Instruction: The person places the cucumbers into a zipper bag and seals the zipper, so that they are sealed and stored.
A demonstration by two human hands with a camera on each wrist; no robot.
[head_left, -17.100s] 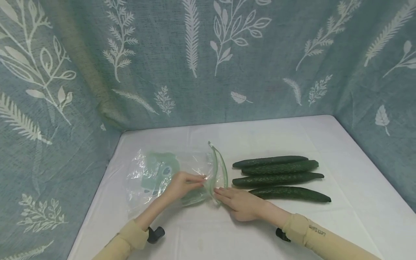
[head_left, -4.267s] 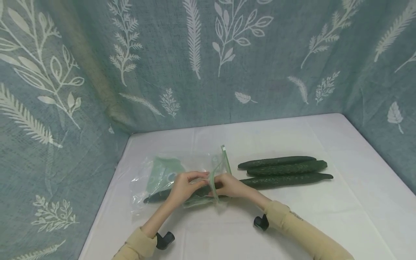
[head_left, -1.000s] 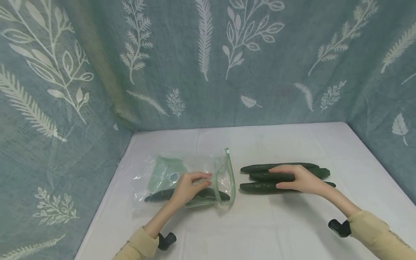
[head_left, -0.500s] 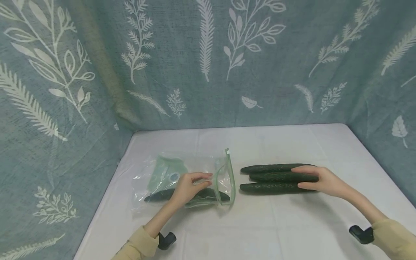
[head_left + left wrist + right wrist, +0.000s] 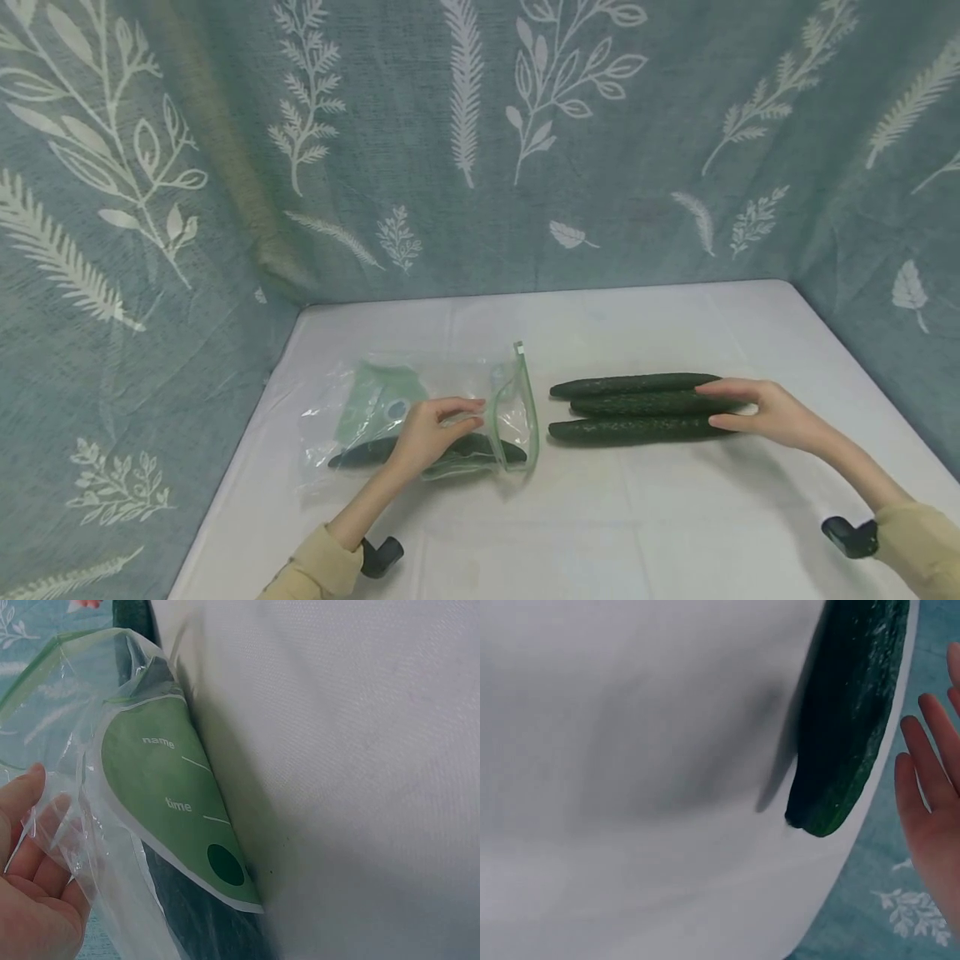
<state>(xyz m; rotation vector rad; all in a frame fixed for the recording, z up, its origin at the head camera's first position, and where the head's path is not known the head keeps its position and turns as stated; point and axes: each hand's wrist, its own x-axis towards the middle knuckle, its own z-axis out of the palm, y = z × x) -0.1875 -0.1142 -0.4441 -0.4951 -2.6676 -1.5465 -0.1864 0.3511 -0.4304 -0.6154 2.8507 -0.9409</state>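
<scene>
A clear zip bag (image 5: 382, 396) with green print lies on the table's left half, its green-edged mouth gaping to the right. Inside it along the near side is one cucumber (image 5: 363, 452). My left hand (image 5: 423, 433) pinches the bag's upper film near the mouth; in the left wrist view, film crosses the fingers of the hand (image 5: 37, 892). Three more cucumbers (image 5: 633, 431) lie side by side right of the bag. Over their right ends hovers my right hand (image 5: 780, 412), fingers spread, gripping nothing. The right wrist view has one cucumber (image 5: 847, 712) beside the hand (image 5: 937, 795).
A white cloth covers the table (image 5: 570, 533). Blue-green curtains (image 5: 420, 150) with white leaf patterns stand behind it and at both sides. A black wrist camera (image 5: 381, 556) sits at the left wrist, another camera (image 5: 847, 536) at the right.
Four cucumbers lay on the table at first; the nearest has gone into the bag. My right hand left the bag's mouth and slid right above the other three. The left hand stayed at the bag.
</scene>
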